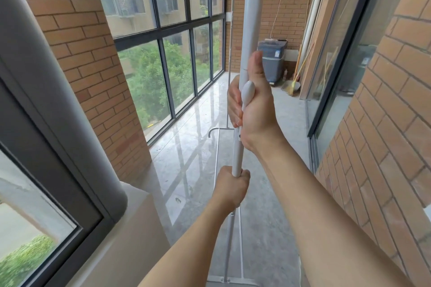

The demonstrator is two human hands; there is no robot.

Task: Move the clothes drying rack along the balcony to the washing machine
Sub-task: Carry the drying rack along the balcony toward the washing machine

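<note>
A long balcony is seen, bounded by a tall glazed window wall (168, 37) on one side and brick on the other, with a glossy grey floor (200, 147) between. The clothes drying rack (249, 18), white and upright, is stood at the near end of the floor, its main pole directly ahead. The washing machine (271, 60) is placed at the far end, well apart from the rack, with a broom (292, 84) leaned just beside it. The pole is gripped by the right hand (253, 105), closed around it, thumb raised; lower down, it is clasped by the fully closed left hand (232, 187).
</note>
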